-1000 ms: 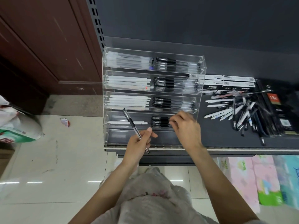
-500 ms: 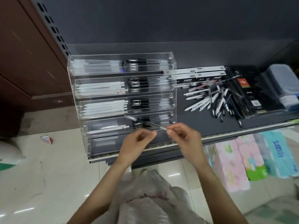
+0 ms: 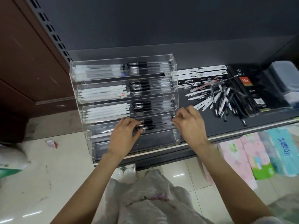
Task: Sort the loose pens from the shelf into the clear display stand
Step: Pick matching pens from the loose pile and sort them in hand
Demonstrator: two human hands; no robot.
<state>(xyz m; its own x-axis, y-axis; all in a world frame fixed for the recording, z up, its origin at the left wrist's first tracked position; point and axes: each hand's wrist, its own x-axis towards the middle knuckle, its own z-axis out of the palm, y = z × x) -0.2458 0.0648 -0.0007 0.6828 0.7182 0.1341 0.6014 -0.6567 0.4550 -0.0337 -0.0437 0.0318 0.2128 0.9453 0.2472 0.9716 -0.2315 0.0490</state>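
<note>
Both hands are at the fourth tier down of the clear display stand (image 3: 124, 101), which sits on the left end of the dark shelf (image 3: 210, 126), roughly center frame. The left hand (image 3: 123, 136) has its fingers curled at the black grip end of a clear pen (image 3: 155, 124) lying flat in that tier, and the right hand (image 3: 190, 125) has its fingertips bunched at the other end, by the stand's right wall. It looks like each hand pinches one end of that pen, but there's motion blur and a couple of other pens right beside it, so I can't tell for sure exactly which one the fingers are on.

The three tiers above already have pens in them: white ones on the left side, black-gripped clear ones on the right. The fourth tier has a single white pen (image 3: 101, 135) at its left plus the few black-gripped ones under the fingers. The bottom tier looks bare from here.

The loose pens (image 3: 215, 101) are in a messy heap on the shelf, right of center, just past the right hand. Behind them are some flat pen boxes (image 3: 208, 72), and to the right a black pack with an orange label (image 3: 250, 89). Far right edge has a blurry grayish plastic tub (image 3: 284, 81). Lower right, under the shelf, are pastel tissue packs (image 3: 258, 154). A white plastic bag (image 3: 150, 201) fills the bottom center.
</note>
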